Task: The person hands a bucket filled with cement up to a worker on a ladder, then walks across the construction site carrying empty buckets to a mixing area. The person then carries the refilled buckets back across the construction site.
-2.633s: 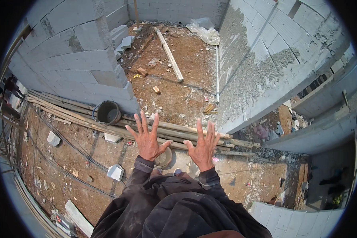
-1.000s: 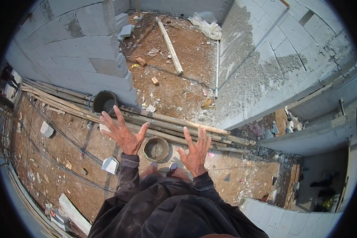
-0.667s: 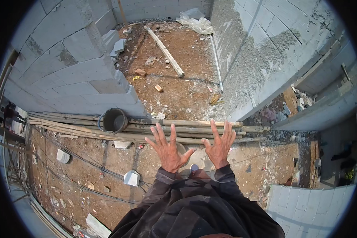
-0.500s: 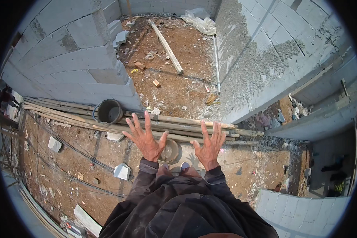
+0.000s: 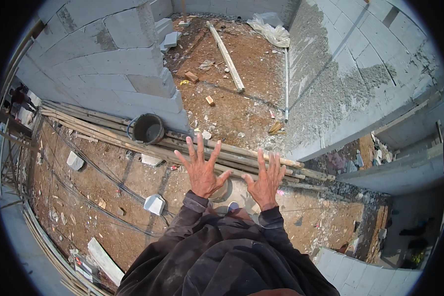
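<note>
Both of my hands are held out in front of me, backs up, over the ground. My left hand (image 5: 203, 171) has its fingers spread and grips nothing. Beside it, my right hand (image 5: 264, 181) is likewise open, thumb stretched toward the left one. Below my left hand a round container (image 5: 222, 191) stands by my feet, mostly hidden behind that hand. Beyond my fingertips lies a bundle of long wooden poles (image 5: 232, 157). A dark bucket (image 5: 148, 129) with a blue handle rests against the poles, left of my left hand, touching neither hand.
Grey block walls rise at the left (image 5: 108, 69) and right (image 5: 340, 89). Between them a wooden beam (image 5: 227, 56) lies on rubble-strewn dirt, near a crumpled plastic sheet (image 5: 269, 32). Black cables (image 5: 96, 182) and a broken white block (image 5: 155, 203) lie at left. A person (image 5: 20, 97) is at the far left.
The whole view has shifted, so the surroundings appear farther right. My hands stay raised and spread, now covering more of the round container by my feet.
</note>
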The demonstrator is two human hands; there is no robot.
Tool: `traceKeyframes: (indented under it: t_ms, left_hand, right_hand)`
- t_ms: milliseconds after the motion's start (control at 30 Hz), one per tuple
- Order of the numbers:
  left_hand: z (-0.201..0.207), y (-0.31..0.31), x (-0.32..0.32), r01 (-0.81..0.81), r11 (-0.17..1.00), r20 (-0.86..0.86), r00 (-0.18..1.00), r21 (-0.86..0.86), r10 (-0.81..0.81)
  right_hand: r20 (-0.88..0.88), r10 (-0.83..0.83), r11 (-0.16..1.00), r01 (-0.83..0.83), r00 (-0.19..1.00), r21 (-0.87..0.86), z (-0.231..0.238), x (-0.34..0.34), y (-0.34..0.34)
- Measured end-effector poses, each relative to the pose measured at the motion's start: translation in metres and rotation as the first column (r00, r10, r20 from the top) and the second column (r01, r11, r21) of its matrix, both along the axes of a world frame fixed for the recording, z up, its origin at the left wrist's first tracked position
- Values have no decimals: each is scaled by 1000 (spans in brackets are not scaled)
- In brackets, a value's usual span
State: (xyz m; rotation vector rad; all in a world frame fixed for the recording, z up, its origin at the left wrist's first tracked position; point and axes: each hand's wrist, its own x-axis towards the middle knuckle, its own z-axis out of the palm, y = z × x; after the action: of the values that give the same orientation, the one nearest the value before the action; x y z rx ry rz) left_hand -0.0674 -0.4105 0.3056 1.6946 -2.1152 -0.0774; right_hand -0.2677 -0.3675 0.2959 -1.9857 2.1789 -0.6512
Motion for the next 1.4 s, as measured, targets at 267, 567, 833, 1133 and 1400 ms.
traceKeyframes:
  t_ms: [267, 567, 833, 1133, 1400]
  left_hand:
    - [-1, -12, 17, -195, 969, -145, 974, -150, 174]
    - [10, 45, -104, 549, 833, -76, 836, 72, -544]
    - [10, 26, -99, 563, 826, -151, 818, 12, -556]
    - [-4, -41, 34, -197, 980, -136, 971, 2, 196]
    - [4, 9, -46, 210, 965, -290, 924, -158, -249]
  right_hand:
    - [92, 29, 999, -30, 995, 13, -11, -9, 4]
    - [-28, -494, 865, 488, 869, -116, -8, -130, 27]
    - [-85, -517, 856, 513, 852, -64, 10, -101, 37]
    - [42, -63, 998, 63, 997, 1, 18, -3, 13]
    - [-22, -322, 938, 316, 947, -141, 8, -67, 6]
